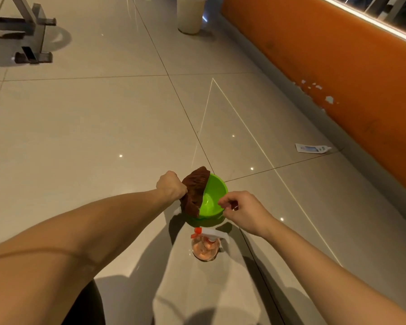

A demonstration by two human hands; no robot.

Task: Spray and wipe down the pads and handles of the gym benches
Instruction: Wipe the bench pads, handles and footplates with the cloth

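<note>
A green plastic bowl (215,195) sits on the tiled floor in front of me. My left hand (170,185) grips a brown cloth (195,190) that drapes over the bowl's left rim. My right hand (240,207) hovers at the bowl's right rim with its fingers curled, and I cannot tell whether they pinch the rim. A clear spray bottle (205,248) with pinkish liquid and a white and orange trigger head stands on the floor just nearer to me than the bowl.
The metal base of a gym bench frame (33,31) stands at the far left. An orange padded wall (338,73) runs along the right. A pale bucket (190,15) stands at the back. A small white tube (312,148) lies on the floor near the wall.
</note>
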